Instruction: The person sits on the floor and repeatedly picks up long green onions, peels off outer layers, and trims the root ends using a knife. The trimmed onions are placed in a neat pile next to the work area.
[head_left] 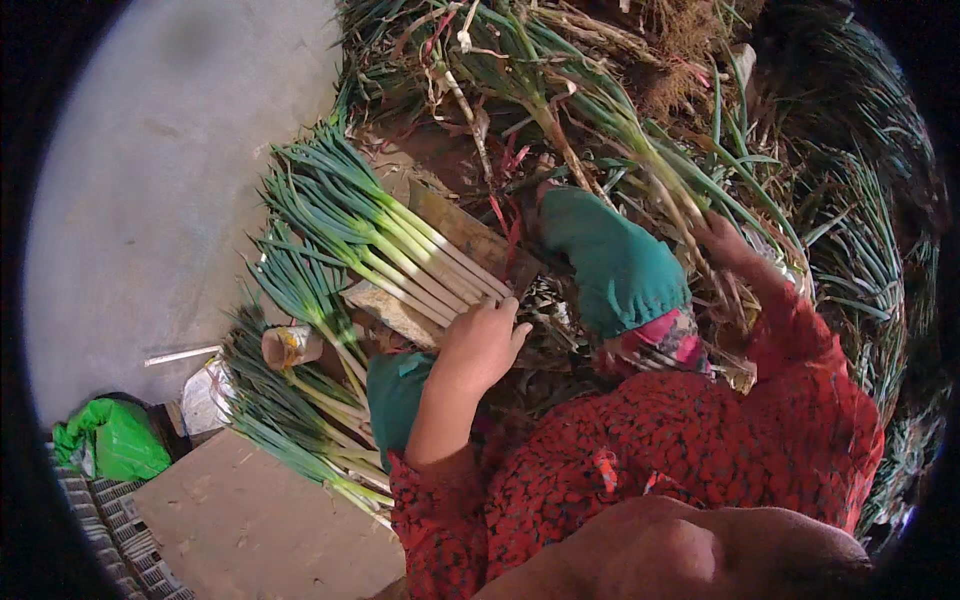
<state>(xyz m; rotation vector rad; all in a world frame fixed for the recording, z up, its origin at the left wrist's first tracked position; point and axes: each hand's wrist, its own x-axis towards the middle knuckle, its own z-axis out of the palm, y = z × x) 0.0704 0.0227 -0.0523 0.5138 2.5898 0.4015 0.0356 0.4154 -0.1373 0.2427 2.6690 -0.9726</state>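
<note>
My left hand (pixel 480 345) curls over the white ends of a row of green onions (pixel 420 245) with pale stems and dark green tops, lying over a worn board (pixel 450 210). To the right, my right hand (pixel 725 240) grips a long untrimmed bunch of green onions (pixel 660 175) with dry, brownish outer leaves. My knee in a teal cover (pixel 610 260) lies between my hands. More peeled green onions (pixel 310 290) lie left of my left hand.
Leafy onion piles (pixel 865 280) fill the right side, with tangled roots (pixel 670 95) at the top. On the left are grey floor (pixel 150 200), a small stained container (pixel 290 345), a green bag (pixel 115 440), a cardboard sheet (pixel 250 510) and a woven edge (pixel 110 530).
</note>
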